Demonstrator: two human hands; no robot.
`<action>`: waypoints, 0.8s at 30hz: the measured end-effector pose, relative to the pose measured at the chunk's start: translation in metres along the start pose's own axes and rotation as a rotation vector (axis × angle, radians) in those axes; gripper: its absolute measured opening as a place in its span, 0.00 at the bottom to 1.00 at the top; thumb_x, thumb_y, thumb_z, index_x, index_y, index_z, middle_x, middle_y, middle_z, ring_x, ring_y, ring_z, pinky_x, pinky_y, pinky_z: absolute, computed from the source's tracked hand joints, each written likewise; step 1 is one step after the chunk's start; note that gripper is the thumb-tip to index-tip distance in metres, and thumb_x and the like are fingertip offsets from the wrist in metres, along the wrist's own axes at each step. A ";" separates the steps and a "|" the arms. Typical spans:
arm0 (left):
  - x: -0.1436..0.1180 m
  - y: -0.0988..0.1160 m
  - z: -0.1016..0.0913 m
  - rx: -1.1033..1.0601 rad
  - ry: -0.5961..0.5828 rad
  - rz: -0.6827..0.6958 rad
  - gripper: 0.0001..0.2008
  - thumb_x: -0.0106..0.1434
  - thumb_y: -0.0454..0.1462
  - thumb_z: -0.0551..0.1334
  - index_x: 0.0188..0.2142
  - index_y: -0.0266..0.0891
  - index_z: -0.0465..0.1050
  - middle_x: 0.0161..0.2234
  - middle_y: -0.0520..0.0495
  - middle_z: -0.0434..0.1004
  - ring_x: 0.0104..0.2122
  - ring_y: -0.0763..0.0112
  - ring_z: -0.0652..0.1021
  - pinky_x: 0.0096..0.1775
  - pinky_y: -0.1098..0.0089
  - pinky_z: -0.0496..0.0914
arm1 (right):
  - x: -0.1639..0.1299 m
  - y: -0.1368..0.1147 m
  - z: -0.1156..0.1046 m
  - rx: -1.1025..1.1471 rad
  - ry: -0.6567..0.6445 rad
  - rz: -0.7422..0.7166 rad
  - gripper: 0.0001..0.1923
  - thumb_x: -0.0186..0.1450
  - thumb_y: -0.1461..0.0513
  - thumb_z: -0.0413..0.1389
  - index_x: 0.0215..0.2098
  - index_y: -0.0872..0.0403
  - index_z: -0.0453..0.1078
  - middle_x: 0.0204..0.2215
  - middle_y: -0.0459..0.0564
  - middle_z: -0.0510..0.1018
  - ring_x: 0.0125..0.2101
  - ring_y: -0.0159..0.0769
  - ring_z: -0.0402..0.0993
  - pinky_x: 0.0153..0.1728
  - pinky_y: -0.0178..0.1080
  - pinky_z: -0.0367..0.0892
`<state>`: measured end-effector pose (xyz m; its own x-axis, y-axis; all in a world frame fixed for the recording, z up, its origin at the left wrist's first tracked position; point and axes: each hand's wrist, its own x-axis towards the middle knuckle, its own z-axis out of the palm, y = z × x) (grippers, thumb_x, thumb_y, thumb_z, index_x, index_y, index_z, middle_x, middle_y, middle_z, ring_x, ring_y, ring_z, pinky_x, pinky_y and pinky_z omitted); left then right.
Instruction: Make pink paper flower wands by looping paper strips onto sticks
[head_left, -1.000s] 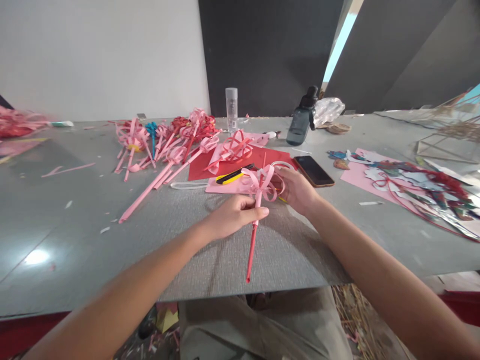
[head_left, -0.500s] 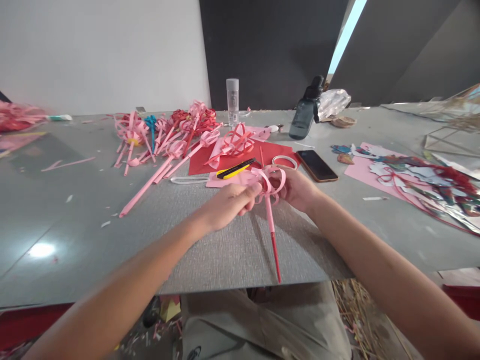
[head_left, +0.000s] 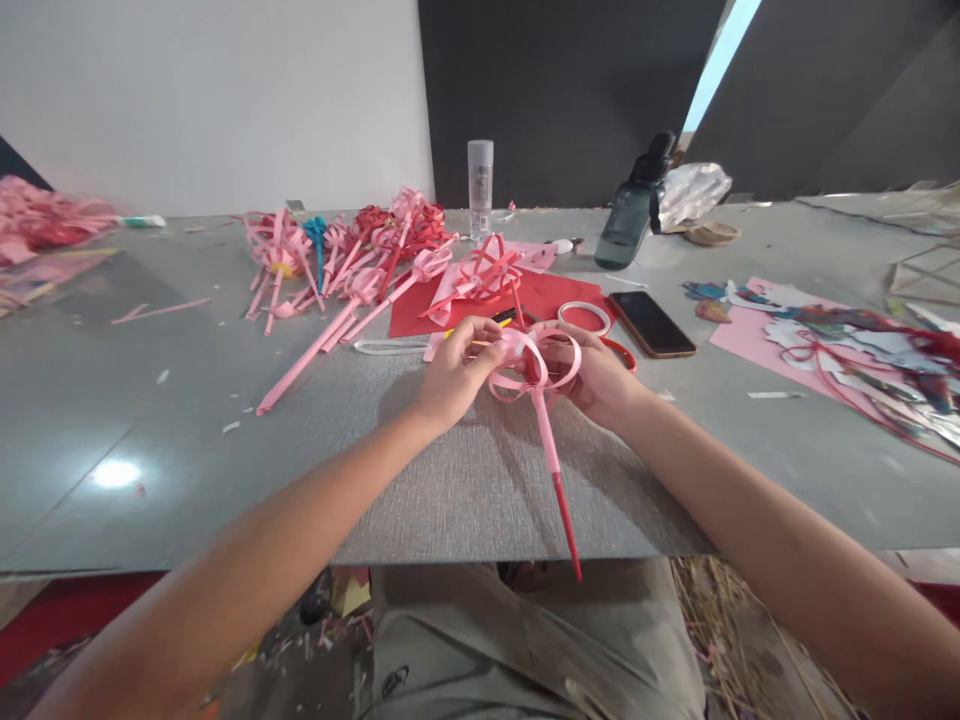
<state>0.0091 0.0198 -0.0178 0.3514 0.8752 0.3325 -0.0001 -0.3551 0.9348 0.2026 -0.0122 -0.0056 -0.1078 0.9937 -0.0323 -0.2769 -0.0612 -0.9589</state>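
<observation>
Both forearms are bare from the elbows to the hands, with no sleeves, watch, bracelet or rings in sight. The left hand [head_left: 450,375] and the right hand [head_left: 600,375] wear no gloves. Below the near edge of the table [head_left: 187,480], the lap shows grey-khaki trousers [head_left: 517,650] with seams and a small dark logo printed near the left thigh
</observation>
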 end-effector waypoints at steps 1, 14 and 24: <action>-0.001 0.002 0.002 -0.037 -0.006 -0.011 0.11 0.65 0.43 0.65 0.43 0.40 0.70 0.42 0.46 0.77 0.41 0.70 0.77 0.44 0.70 0.71 | -0.001 0.001 0.002 -0.004 0.005 -0.014 0.12 0.55 0.58 0.69 0.35 0.50 0.75 0.26 0.44 0.79 0.22 0.33 0.73 0.20 0.34 0.67; 0.002 -0.006 0.006 0.039 -0.033 -0.048 0.04 0.61 0.35 0.64 0.37 0.39 0.74 0.34 0.51 0.77 0.32 0.72 0.77 0.34 0.73 0.70 | -0.001 0.021 0.014 -0.062 0.037 -0.072 0.13 0.57 0.57 0.69 0.32 0.50 0.69 0.23 0.40 0.72 0.18 0.27 0.66 0.17 0.32 0.61; 0.014 -0.006 0.001 0.140 -0.068 -0.098 0.02 0.65 0.34 0.63 0.34 0.38 0.73 0.32 0.52 0.76 0.29 0.74 0.76 0.30 0.75 0.69 | 0.007 0.013 0.006 -0.271 -0.080 -0.054 0.15 0.63 0.57 0.66 0.36 0.48 0.63 0.24 0.41 0.74 0.22 0.31 0.68 0.22 0.34 0.63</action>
<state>0.0145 0.0341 -0.0193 0.4058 0.8853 0.2273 0.1656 -0.3158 0.9342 0.1929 -0.0067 -0.0169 -0.1776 0.9835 0.0332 -0.0199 0.0302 -0.9993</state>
